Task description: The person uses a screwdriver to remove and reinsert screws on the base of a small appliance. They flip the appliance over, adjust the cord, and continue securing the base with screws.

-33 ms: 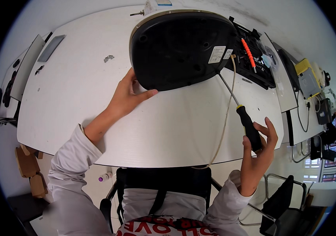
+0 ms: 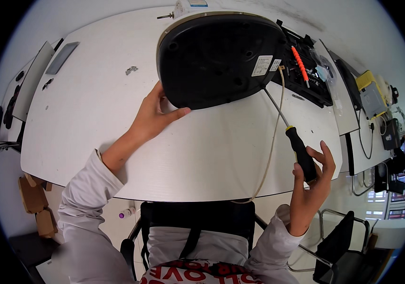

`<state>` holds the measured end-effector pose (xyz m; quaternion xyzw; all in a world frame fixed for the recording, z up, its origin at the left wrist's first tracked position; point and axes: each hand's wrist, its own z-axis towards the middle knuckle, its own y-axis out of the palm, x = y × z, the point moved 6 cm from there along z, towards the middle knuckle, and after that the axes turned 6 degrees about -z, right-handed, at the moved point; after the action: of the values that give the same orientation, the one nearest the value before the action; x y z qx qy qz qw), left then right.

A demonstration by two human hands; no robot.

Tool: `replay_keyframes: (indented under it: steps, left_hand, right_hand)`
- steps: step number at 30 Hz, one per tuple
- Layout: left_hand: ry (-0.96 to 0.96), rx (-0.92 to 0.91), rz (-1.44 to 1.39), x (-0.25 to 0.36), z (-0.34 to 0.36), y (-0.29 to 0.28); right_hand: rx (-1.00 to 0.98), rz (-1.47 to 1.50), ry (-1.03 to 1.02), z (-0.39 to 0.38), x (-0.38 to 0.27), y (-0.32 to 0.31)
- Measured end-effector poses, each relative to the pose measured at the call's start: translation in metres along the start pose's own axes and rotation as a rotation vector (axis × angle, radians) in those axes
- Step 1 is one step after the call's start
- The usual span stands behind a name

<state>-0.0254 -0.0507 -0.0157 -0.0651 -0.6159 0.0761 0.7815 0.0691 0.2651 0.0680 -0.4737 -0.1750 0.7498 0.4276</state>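
An appliance with a rounded black underside is tipped up at the far side of the white table, its base facing me. Its kind is hidden from this side. My left hand grips its lower left edge, thumb on the near rim and fingers partly behind. In my right hand is the handle of a screwdriver, black with yellow accents. The fingers are loosely curled around the handle's end. The shaft runs up to the lower right of the underside, where its tip meets the base. A pale cord hangs from the appliance's right side.
A black tool case lies open behind the screwdriver, with an orange twisted rod on it. Small metal bits lie left of the appliance. A grey flat bar rests at the far left. A black chair stands at right.
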Motion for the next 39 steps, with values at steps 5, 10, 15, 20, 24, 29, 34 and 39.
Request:
replay_keyframes:
  steps: [5,10,15,20,24,29,34,39]
  left_hand:
    - [-0.002,-0.006,-0.001,0.002,0.001,0.001]
    - [-0.015,-0.012,0.010,0.002,0.001,0.002]
    - [0.076,0.002,-0.030,-0.009,0.000,-0.003]
    - [0.063,-0.005,0.039,0.002,-0.002,-0.005]
    - [-0.009,-0.054,0.106,0.008,0.000,-0.014]
    - [-0.089,-0.044,0.124,0.026,0.011,-0.060]
    - [-0.029,0.360,0.512,0.017,0.019,-0.135]
    - [-0.114,0.375,0.650,-0.023,0.023,-0.156]
  right_hand:
    - [0.054,0.114,0.157,0.001,0.007,0.001]
    - [0.063,-0.081,0.017,0.004,0.005,0.003]
    - [-0.037,0.100,0.099,-0.005,0.013,0.002]
    - [0.031,0.075,0.123,-0.007,0.019,-0.008]
    - [0.063,0.062,0.100,-0.007,0.020,-0.009]
    - [0.100,0.102,0.184,-0.009,0.026,-0.008]
    - [0.146,0.111,0.133,-0.011,0.031,-0.004]
    - [0.137,0.117,0.193,-0.010,0.030,-0.003]
